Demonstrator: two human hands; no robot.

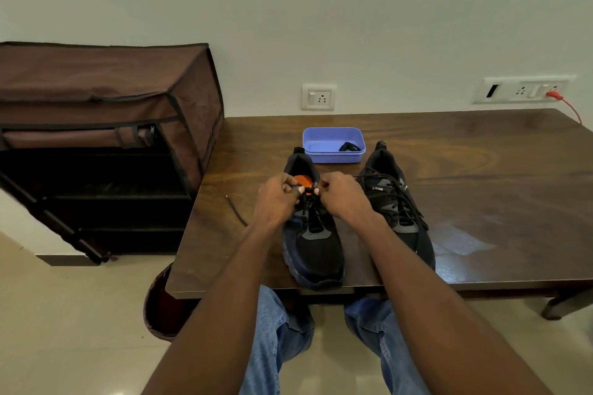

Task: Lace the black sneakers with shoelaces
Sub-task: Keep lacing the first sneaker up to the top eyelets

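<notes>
left hand (278, 199): pinching lace (308, 191) at top eyelets of near sneaker (313, 240)
right hand (340, 194): pinching lace too
risk: uneven pulling may slip an end back out

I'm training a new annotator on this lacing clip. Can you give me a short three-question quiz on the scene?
1. True or false: both hands work at the left sneaker.
2. What lies in the blue tray? A) a black lace B) a sock C) a brush
3. Which sneaker already shows lacing up its front?

Key: 1 true: left hand and right hand pinch its lace. 2 A. 3 the right sneaker.
</notes>
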